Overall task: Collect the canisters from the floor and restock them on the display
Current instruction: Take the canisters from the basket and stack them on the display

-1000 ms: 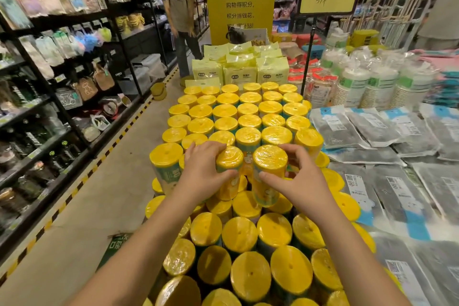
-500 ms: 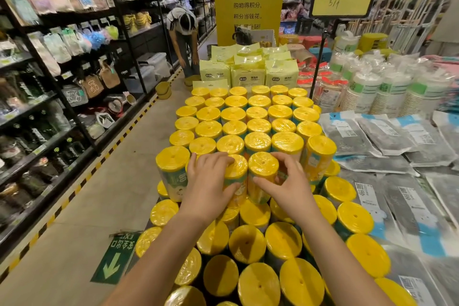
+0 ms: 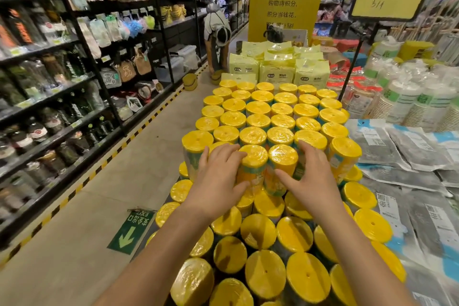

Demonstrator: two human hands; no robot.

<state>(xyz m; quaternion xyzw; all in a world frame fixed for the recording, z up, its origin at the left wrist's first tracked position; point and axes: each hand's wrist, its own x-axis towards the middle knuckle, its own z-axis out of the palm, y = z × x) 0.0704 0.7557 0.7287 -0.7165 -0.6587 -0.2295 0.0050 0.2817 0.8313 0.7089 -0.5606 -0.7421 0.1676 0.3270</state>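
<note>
Two canisters with yellow lids, one (image 3: 253,156) beside the other (image 3: 283,156), stand upright side by side in the front row of the upper tier of the display (image 3: 270,117). My left hand (image 3: 218,181) lies with straight fingers over the lids at the left, its thumb against the left canister's side. My right hand (image 3: 310,176) rests against the right canister, fingers straight along its right side and thumb on its front. A lower tier of yellow-lidded canisters (image 3: 263,231) sits under my forearms.
Black shelving (image 3: 62,107) lines the aisle on the left. A person (image 3: 218,37) bends over at the far end, near yellow buckets (image 3: 190,82). Grey flat packs (image 3: 397,151) and stacked paper cups (image 3: 409,99) lie to the right. A green exit arrow (image 3: 129,233) marks the floor.
Both hands gripped the two canisters and pushed them forward into the upper tier's front row. Now the fingers have straightened and the grip has loosened.
</note>
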